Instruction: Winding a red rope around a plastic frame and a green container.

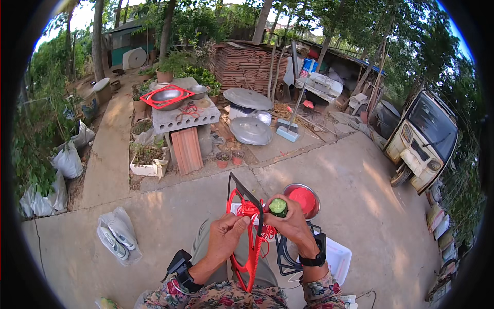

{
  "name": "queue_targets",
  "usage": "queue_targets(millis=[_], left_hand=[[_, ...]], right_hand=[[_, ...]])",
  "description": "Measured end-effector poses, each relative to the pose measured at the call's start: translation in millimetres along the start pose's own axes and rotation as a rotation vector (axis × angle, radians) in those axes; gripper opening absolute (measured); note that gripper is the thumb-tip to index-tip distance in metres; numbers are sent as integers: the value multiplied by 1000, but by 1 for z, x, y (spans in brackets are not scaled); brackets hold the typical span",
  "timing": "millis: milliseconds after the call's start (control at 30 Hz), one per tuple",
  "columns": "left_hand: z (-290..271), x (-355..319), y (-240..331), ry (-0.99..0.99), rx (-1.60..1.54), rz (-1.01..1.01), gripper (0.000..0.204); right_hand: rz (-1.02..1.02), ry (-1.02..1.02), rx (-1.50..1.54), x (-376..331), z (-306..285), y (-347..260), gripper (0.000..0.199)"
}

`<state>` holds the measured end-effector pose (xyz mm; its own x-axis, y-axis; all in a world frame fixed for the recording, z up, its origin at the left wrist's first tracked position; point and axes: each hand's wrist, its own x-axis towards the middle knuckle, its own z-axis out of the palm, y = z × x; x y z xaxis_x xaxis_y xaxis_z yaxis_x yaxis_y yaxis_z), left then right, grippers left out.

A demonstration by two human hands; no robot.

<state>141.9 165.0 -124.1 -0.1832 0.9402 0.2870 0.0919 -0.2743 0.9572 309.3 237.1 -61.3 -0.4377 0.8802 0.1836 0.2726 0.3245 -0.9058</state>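
Observation:
My right hand (292, 222) is wrapped round a cucumber (278, 207) whose pale green cut end faces up. Between my hands, tilted over my lap, stands a red plastic frame (252, 257) with a black bar (246, 189) across its top. A bundle of red cord (248, 208) hangs tangled on the frame. My left hand (226, 235) is closed, thumb and fingers pinching at the red cord beside the frame. The lower part of the cucumber is hidden by my right hand.
Beyond my right hand sits a metal bowl (315, 212) with something red in it. A black stand (284, 257) and a white tray (337, 260) lie right of my legs. Bagged shoes (118, 237) are at left. A block table (188, 119) and a three-wheeled vehicle (424, 141) stand farther off.

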Motion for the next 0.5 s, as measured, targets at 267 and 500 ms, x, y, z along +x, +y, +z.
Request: queue_targets(millis=[267,500], left_hand=[[-6,-7,-3,193,-300,-72,16],[-13,-11,47,426,355,486,37]], right_hand=[[-263,477,-31,-9,-9,-25,19],[-574,-264,-540,2,-17,-67,35]])
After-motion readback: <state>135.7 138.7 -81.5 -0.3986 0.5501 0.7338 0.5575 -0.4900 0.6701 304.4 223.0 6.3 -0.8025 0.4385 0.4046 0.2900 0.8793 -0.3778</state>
